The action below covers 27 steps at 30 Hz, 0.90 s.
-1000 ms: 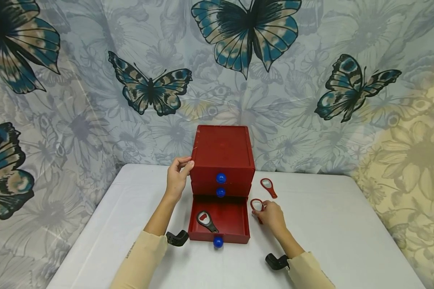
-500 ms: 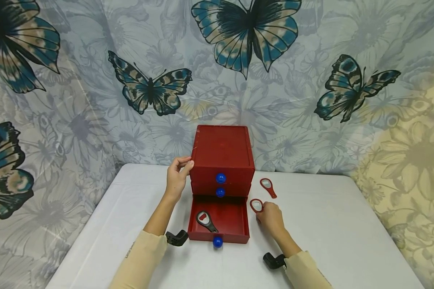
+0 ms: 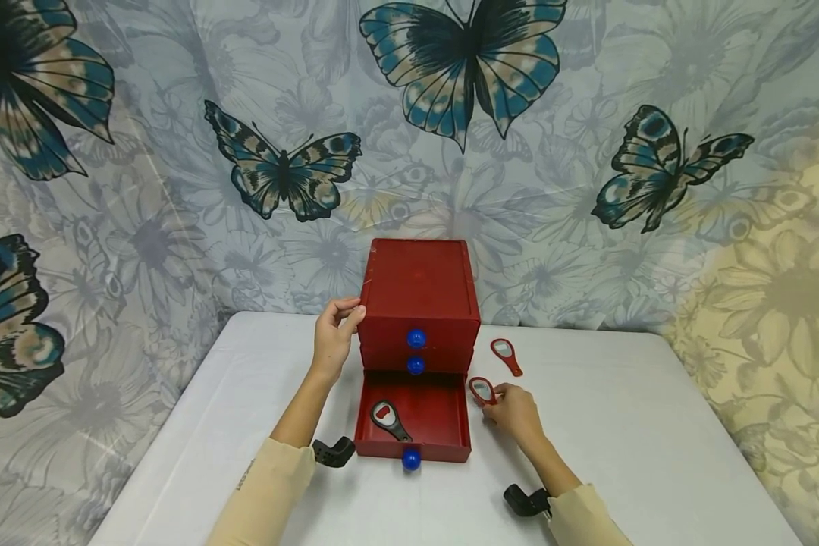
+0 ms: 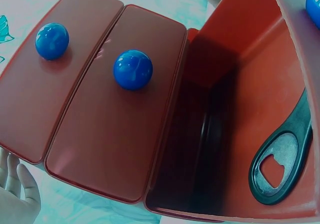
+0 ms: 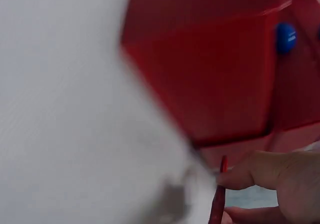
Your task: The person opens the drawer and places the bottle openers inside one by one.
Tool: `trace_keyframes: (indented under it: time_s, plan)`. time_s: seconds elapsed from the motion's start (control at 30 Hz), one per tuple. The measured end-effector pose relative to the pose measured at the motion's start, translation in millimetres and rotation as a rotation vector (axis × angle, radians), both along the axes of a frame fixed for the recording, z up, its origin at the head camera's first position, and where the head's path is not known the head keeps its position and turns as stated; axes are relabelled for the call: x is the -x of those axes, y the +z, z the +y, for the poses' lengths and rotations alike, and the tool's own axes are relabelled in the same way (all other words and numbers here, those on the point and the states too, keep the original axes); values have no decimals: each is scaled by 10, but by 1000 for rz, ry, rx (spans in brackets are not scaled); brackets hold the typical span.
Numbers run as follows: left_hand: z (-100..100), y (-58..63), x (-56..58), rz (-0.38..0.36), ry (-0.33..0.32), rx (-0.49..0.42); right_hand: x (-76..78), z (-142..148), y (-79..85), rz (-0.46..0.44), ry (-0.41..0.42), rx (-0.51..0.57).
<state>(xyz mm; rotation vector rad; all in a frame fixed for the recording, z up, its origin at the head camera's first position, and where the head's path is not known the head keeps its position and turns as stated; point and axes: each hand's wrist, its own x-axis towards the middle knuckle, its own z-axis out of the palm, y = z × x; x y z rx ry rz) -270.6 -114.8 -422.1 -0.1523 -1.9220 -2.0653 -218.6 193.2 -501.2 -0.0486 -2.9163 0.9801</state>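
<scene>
A red chest of drawers (image 3: 419, 277) with blue round knobs stands at the middle of the table, its bottom drawer (image 3: 440, 421) pulled out. Inside that drawer lies a black bottle opener (image 3: 389, 418), its metal head also plain in the left wrist view (image 4: 280, 166). My left hand (image 3: 332, 340) rests with its fingers against the chest's left side. Just right of the drawer, my right hand (image 3: 515, 413) pinches a red bottle opener (image 3: 481, 390) between thumb and fingers; the right wrist view shows the opener (image 5: 218, 201) edge-on, with a shadow below.
Another red bottle opener (image 3: 506, 356) lies on the white table (image 3: 621, 425) to the right of the chest. A cloth printed with butterflies (image 3: 283, 171) hangs behind the table. Black wrist cameras (image 3: 334, 453) jut from both sleeves.
My right hand has taken hold of the nearer red bottle opener, which now looks tilted and slightly shifted left. The left hand and the chest have stayed where they were.
</scene>
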Motion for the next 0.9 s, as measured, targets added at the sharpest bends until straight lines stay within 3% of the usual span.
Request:
trace_keyframes:
  time_s: [0.27, 0.4, 0.53, 0.63, 0.8, 0.9]
  plan:
    - [-10, -3, -2, -8, -4, 0, -299, -88, 708, -1, 137, 146]
    - [-25, 4, 4, -5, -11, 7, -333, -225, 860, -34, 217, 194]
    - [-30, 15, 5, -10, -8, 17, -329, -450, 807, -48, 277, 172]
    - [-32, 4, 11, -2, 2, 8, -293, -644, 698, -12, 317, 73]
    - [-10, 2, 16, 6, 6, -5, -133, -867, 411, 30, 369, -82]
    - [6, 2, 15, -1, 1, -6, -45, -937, 223, -17, 382, -111]
